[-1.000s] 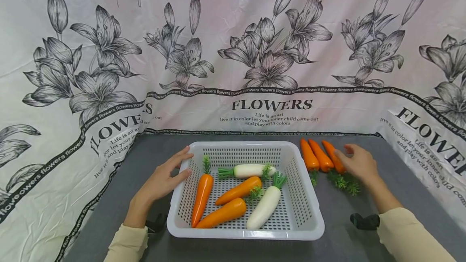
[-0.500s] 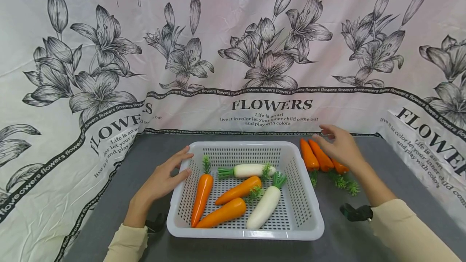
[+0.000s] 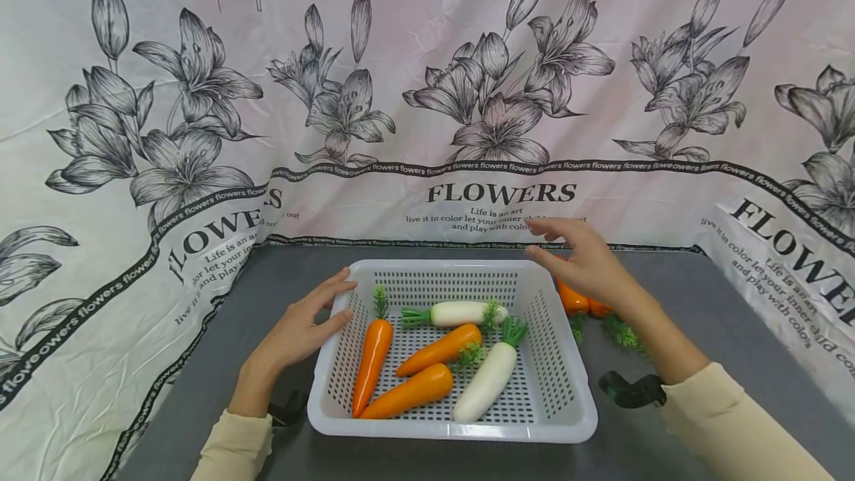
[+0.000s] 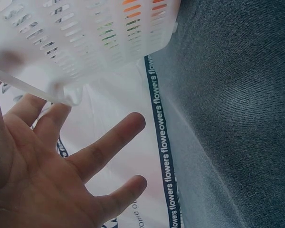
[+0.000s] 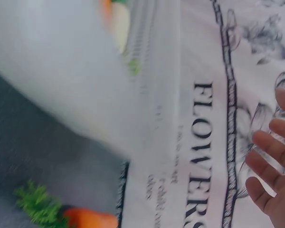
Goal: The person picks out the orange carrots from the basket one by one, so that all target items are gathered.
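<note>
A white plastic basket [image 3: 447, 431] holds three orange carrots [image 3: 372, 366] and two white radishes [image 3: 485, 384] with green tops. On its left rim rests my left hand [image 3: 297, 332]. The left wrist view shows some fingertips of this hand [image 4: 52, 175] reaching over the rim, while two other fingers stretch out straight beside the outer wall. My right hand [image 3: 588, 262] hovers near the basket's back right corner, fingers spread and holding nothing. Under it, partly hidden by the hand and forearm, carrots [image 3: 572, 299] lie on the table right of the basket.
The grey table [image 3: 287, 266] meets a white cloth backdrop [image 3: 374, 206] printed with flowers and lettering. Dark wrist-worn devices show below both forearms, the right one [image 3: 631, 390] close to the basket's right side.
From the rightmost carrot, my right hand has moved left and up, over the other carrots, to the basket's back right corner. My left hand and the basket's contents stay put.
</note>
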The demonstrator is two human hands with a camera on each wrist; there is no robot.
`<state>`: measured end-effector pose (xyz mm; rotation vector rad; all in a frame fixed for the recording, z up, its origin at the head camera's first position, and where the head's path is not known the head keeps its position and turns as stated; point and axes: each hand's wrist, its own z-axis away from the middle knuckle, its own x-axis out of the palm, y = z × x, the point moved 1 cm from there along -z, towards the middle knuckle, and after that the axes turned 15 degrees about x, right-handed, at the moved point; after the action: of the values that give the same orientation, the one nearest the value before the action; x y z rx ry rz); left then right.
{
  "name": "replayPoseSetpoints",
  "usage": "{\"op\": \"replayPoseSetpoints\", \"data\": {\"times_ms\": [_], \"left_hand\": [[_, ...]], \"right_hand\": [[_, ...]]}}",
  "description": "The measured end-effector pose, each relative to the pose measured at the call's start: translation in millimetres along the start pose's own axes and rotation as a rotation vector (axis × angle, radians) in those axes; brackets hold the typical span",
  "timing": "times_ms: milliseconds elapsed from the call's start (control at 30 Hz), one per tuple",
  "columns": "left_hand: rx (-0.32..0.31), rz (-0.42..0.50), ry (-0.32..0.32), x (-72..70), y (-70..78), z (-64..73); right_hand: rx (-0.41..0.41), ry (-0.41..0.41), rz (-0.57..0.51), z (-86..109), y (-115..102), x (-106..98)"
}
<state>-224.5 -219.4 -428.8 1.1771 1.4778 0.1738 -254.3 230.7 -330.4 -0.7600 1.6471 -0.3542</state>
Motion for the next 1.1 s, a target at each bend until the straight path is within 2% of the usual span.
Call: {"op": "replayPoseSetpoints", "data": {"times_ms": [133, 233, 433, 567, 733, 933, 1100], "left_hand": [[0.0, 0.004, 0.0, -0.2, 0.7, 0.0], [-0.001, 0.005, -0.001, 0.5, -0.1, -0.2], [-0.002, 0.005, 0.001, 1.0, -2.6, -0.3], [0.0, 0.002, 0.004, 0.6, -2.3, -0.2], [0.005, -0.002, 0.004, 0.0, -1.4, 0.1], [0.004, -0.001, 0.001, -0.5, -1.0, 0.2], [0.0, 0.006, 0.0, -0.1, -1.3, 0.2]], "right_hand": [[-0.078, -0.002, -0.017, -1.7, -14, 4], [-0.098, -0.019, -0.026, -2.2, -21, 9], [-0.104, -0.098, -0.036, -2.6, -31, 22], [-0.15, -0.156, -0.042, -4.1, -37, 34], [-0.186, -0.202, 0.002, -5.7, -45, 51], [-0.154, -0.335, 0.046, -6.3, -54, 68], [-0.175, -0.455, 0.087, -8.6, -57, 81]]}}
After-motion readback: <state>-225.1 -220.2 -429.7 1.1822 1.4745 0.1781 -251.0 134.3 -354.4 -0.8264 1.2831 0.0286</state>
